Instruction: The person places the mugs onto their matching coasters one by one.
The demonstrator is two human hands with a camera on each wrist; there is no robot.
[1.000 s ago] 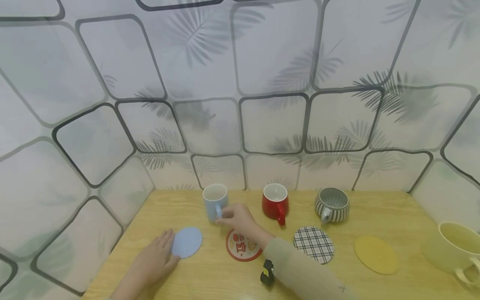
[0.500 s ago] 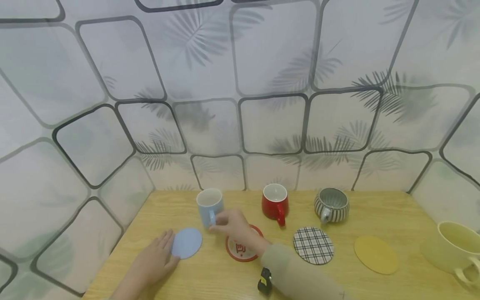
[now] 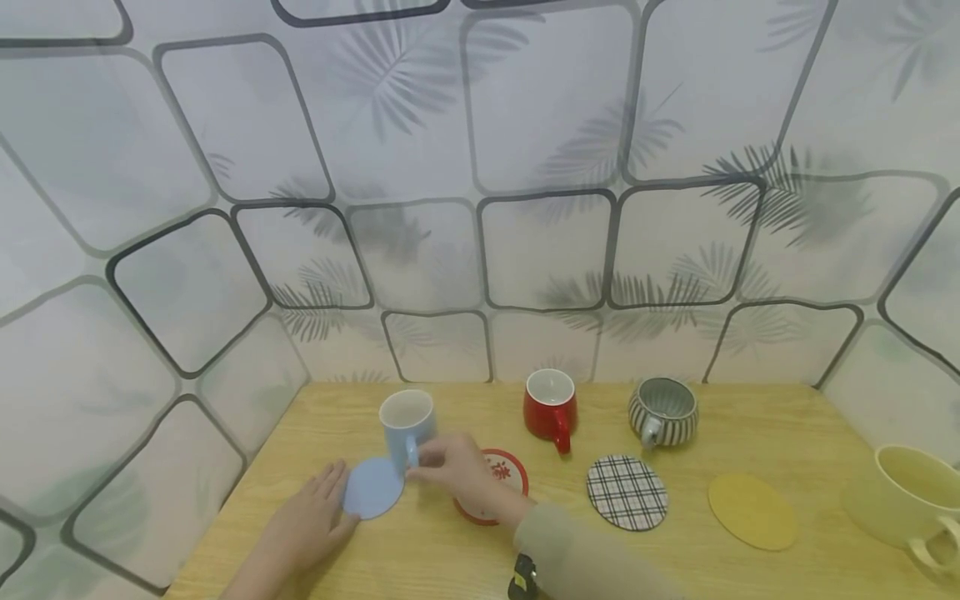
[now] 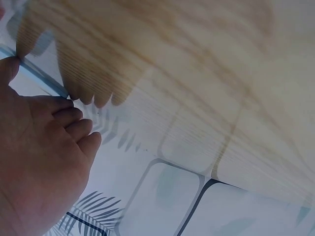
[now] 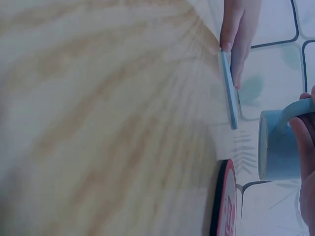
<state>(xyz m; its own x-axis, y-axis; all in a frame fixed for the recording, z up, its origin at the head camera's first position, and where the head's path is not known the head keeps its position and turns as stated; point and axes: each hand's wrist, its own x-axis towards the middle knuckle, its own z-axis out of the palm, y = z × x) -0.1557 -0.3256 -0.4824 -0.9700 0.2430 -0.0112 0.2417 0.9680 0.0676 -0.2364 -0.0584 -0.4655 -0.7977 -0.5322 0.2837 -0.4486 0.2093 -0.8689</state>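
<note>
A light blue mug (image 3: pixel 407 425) with a white inside is pinched by its handle in my right hand (image 3: pixel 457 471). In the right wrist view the mug (image 5: pixel 280 147) is upright relative to the table and its base hangs a little above the surface. Just in front and left of it lies a round blue coaster (image 3: pixel 373 488). My left hand (image 3: pixel 303 521) rests on the table with fingers extended, thumb and index fingertips touching the coaster's left edge. Under my right wrist a red-rimmed patterned coaster (image 3: pixel 510 468) is partly covered.
A red mug (image 3: pixel 542 417) and a striped grey cup (image 3: pixel 678 427) stand along the back. In front lie a plaid coaster (image 3: pixel 627 492) and a yellow coaster (image 3: pixel 752 511). A yellow mug (image 3: pixel 896 500) stands far right. Patterned wall covering (image 3: pixel 551 250) rises behind the table.
My right hand has carried the blue mug left and toward me, closer to the blue coaster. More of the red-rimmed coaster's top shows. My left hand has stayed in place.
</note>
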